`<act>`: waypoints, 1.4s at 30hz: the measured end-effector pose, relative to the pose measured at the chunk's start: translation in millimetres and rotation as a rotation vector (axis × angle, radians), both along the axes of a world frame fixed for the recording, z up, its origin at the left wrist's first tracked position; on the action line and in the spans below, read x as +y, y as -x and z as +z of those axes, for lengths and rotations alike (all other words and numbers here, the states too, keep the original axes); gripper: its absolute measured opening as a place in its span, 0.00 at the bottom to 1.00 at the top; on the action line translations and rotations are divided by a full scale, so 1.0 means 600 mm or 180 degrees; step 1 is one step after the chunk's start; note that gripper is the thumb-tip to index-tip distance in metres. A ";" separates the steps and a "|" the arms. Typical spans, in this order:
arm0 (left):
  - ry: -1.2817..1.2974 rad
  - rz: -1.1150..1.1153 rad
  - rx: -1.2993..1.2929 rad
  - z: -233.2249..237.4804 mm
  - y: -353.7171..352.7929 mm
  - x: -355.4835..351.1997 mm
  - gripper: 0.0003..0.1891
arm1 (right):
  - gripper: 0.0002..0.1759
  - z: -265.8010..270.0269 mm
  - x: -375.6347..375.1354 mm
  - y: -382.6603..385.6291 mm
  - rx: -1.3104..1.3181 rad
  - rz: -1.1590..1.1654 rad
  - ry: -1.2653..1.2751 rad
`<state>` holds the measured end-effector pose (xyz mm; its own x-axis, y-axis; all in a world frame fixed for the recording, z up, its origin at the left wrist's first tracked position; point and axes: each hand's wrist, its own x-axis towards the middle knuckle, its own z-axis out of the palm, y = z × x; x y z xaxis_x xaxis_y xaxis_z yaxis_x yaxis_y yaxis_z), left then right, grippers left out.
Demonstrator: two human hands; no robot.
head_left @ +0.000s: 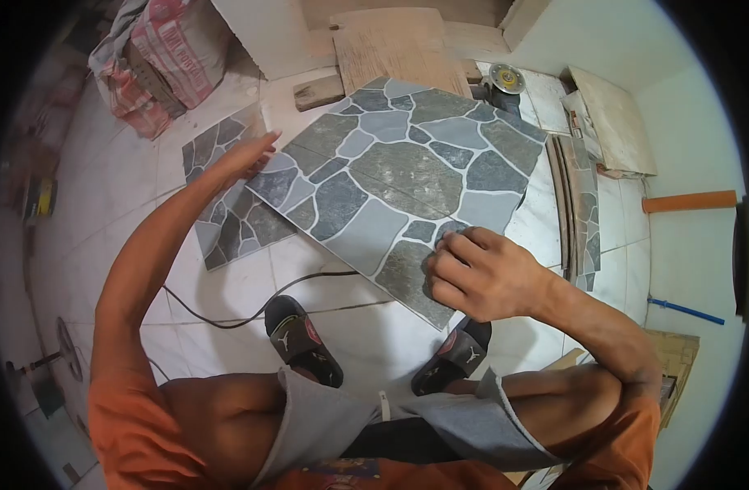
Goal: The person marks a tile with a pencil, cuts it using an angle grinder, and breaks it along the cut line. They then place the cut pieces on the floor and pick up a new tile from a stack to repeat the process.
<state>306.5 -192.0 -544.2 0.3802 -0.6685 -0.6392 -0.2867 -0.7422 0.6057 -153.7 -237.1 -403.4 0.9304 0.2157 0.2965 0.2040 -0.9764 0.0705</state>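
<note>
A large stone-patterned tile (405, 175) lies tilted in front of me, with a thin dark line running across its face. My left hand (254, 157) is at the tile's left corner, its fingers stretched out beside the edge. Curled fingers bring my right hand (485, 273) down on the tile's lower right part, near the end of the line; whatever is between those fingertips is too small to make out. Partly under the large tile, at the left, is another patterned piece (256, 229).
An angle grinder (506, 80) stands behind the tile, and its dark cable (227, 325) seems to cross the floor. Narrow tile strips (572, 204) lie at right. Cement-type bags (174, 57) are at upper left; a wood block (318, 94) and board (395, 45) lie behind.
</note>
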 end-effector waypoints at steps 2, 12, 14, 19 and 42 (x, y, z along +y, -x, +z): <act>0.0092 -0.0246 -0.0326 -0.005 -0.002 -0.041 0.45 | 0.09 0.002 0.005 0.000 -0.0020 -0.0013 0.0137; 0.2921 -0.1899 -0.0560 0.197 0.229 -0.252 0.38 | 0.07 0.100 -0.041 0.005 0.0064 -0.0271 0.0257; 0.3097 -0.1642 -0.0287 0.212 0.261 -0.279 0.37 | 0.08 0.118 -0.057 0.009 0.0112 -0.0349 0.0176; 0.4069 -0.1058 -0.0649 0.218 0.256 -0.367 0.50 | 0.08 0.165 -0.084 0.014 0.0403 -0.0642 0.0344; 0.3250 -0.0958 0.0295 0.315 0.256 -0.422 0.34 | 0.22 0.150 -0.053 -0.031 -0.0186 -0.0783 -0.0101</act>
